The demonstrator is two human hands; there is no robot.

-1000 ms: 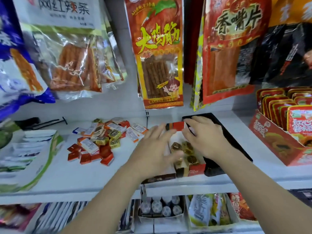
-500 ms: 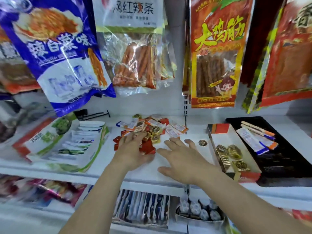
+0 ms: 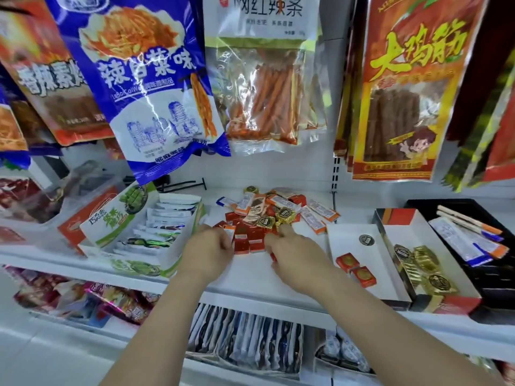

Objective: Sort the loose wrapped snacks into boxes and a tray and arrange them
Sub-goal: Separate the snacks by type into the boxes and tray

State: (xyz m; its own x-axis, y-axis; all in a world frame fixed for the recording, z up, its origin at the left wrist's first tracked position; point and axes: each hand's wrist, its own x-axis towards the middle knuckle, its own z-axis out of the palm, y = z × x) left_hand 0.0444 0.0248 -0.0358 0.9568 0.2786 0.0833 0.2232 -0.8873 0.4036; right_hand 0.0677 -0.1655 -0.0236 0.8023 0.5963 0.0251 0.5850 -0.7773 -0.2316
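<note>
A pile of loose wrapped snacks (image 3: 267, 213) lies on the white shelf: red squares, gold squares and orange-white sticks. My left hand (image 3: 207, 253) rests at the pile's near left edge, fingers curled onto red squares (image 3: 245, 240). My right hand (image 3: 296, 254) touches the pile's near right edge, a red piece under its fingers. To the right, a flat white box (image 3: 359, 252) holds two red squares and one dark round piece. A deeper white box (image 3: 434, 291) holds gold snacks. A black tray (image 3: 498, 277) at far right holds stick packets.
A green-and-white display box of sachets (image 3: 156, 232) stands left of the pile. Large snack bags (image 3: 156, 87) hang from the back wall above the shelf. A lower shelf holds boxes of packets (image 3: 250, 338). The shelf's front edge runs just below my wrists.
The view has swung left from the boxes to the pile. Both hands have moved from the gold-snack box onto the near edge of the loose pile.
</note>
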